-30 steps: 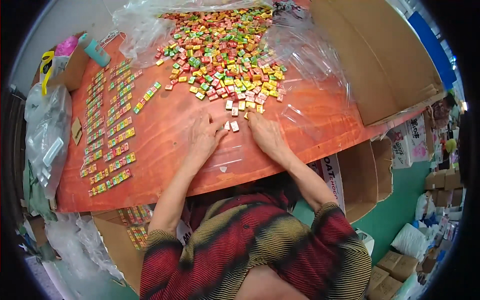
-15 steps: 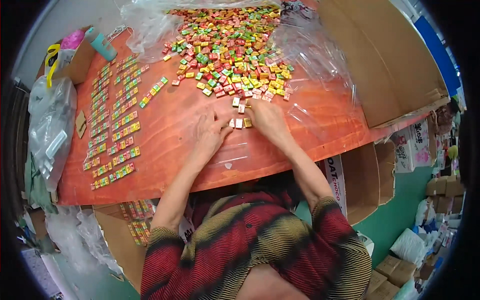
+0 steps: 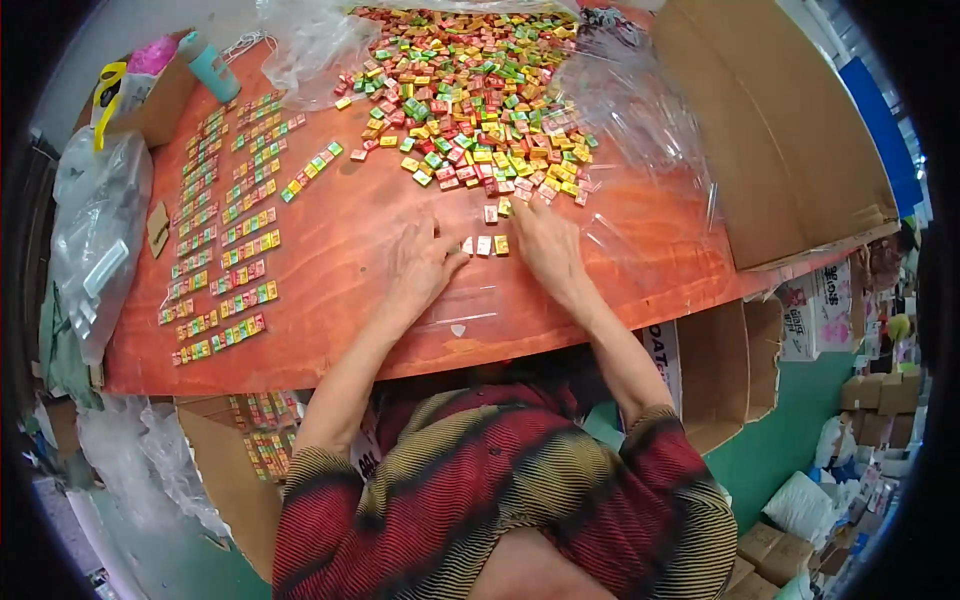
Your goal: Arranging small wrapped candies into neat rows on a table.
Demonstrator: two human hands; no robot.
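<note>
The short row of small boxes [image 3: 484,246] on the counter [image 3: 340,300] is one longer than a second ago: a yellow box now makes three. Of the hands, the left hand [image 3: 428,265], at the row's left end, is loosely half-open, apparently empty; beyond the row, the right hand [image 3: 547,240] bends its fingers to a loose yellow box [image 3: 504,207], grip unclear.

Packing workshop: tiny boxes [image 3: 470,105] heaped toward the far edge of a table [image 3: 340,270], cardboard cartons [image 3: 790,555] beyond its right edge
</note>
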